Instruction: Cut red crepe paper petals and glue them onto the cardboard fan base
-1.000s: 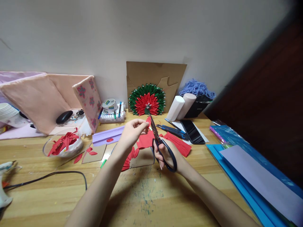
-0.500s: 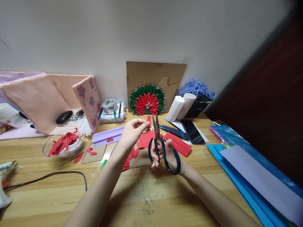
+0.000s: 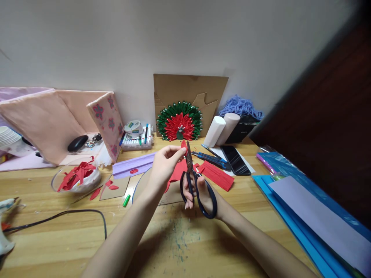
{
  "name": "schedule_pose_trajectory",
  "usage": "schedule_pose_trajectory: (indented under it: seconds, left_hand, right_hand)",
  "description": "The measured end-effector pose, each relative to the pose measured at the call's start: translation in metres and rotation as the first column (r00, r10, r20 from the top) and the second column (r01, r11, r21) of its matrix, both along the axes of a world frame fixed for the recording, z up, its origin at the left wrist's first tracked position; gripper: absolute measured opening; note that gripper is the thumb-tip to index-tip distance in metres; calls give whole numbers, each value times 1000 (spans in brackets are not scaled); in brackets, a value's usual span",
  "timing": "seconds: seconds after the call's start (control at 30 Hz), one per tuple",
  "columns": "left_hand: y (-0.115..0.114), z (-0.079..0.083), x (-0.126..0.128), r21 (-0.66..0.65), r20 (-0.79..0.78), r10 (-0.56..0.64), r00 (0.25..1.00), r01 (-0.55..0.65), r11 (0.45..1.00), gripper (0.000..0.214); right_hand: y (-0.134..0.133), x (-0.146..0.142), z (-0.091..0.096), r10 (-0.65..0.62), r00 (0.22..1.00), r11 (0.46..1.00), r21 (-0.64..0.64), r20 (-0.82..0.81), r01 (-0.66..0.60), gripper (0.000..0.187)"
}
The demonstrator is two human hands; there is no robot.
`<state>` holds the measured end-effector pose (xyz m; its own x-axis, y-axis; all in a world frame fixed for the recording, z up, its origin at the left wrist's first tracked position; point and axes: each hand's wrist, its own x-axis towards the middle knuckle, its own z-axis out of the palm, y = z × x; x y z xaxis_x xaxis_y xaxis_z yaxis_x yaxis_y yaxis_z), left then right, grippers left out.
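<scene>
My left hand [image 3: 164,165] pinches a small red paper piece [image 3: 183,145] between thumb and fingertips, held above the wooden table [image 3: 174,247]. My right hand [image 3: 203,193] has its fingers through the black handles of a pair of scissors [image 3: 193,181], whose blades point up and lie against the red piece. Beneath my hands lie red crepe paper sheets [image 3: 216,174] and a cardboard piece [image 3: 171,195] with red petals stuck on it.
A green and red paper fan ornament [image 3: 179,125] leans on cardboard at the wall. A glass bowl of red scraps [image 3: 77,177] sits left, near a black cable [image 3: 58,217]. Blue paper sheets [image 3: 307,220] lie right. Markers [image 3: 136,141], white rolls [image 3: 222,129] and a phone [image 3: 234,160] stand behind.
The scissors swung from tilted to upright, their blades opened and now close on the red piece. My left hand stayed nearly still with the piece.
</scene>
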<state>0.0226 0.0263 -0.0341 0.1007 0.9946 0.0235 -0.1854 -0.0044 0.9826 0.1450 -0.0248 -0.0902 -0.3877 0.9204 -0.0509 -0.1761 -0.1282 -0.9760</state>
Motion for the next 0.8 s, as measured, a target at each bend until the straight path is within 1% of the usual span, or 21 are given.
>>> schedule_pose_trajectory:
  seconds: [0.13, 0.33, 0.43, 0.5, 0.6, 0.7, 0.73, 0.77, 0.8]
  left_hand:
    - [-2, 2, 2, -18, 9, 18, 1000, -17, 1000, 18]
    - [-2, 1, 4, -11, 21, 26, 999, -25, 1000, 19]
    - [-1, 1, 4, -22, 34, 19, 999, -18, 1000, 19]
    - [0, 0, 3, -34, 42, 15, 999, -14, 999, 20]
    - [2, -1, 2, -50, 52, 7, 999, -4, 999, 22]
    - [3, -2, 0, -65, 74, -1, 997, 6, 998, 22]
    - [4, -3, 0, -70, 84, -4, 996, 10, 997, 22]
    - [4, -3, -1, -76, 93, -8, 996, 15, 997, 22]
    - [5, -3, -2, -81, 100, -11, 995, 20, 997, 22]
  right_hand:
    - [1, -1, -5, -23, 1000, 999, 28, 12, 23, 71]
    - [2, -2, -6, -46, 999, 999, 3, -8, 46, 70]
    - [2, 0, -9, -54, 999, 998, 21, -2, 54, 66]
    - [1, 0, -11, -64, 998, 997, 49, 30, 62, 64]
    - [0, 0, -13, -90, 991, 991, 103, 100, 79, 61]
    - [3, 4, -7, -146, 969, 981, 155, 199, 116, 60]
    - [5, 8, -3, -178, 945, 975, 177, 273, 132, 59]
    - [9, 14, 1, -217, 901, 968, 206, 376, 147, 57]
    - [13, 20, 7, -260, 819, 959, 237, 512, 156, 53]
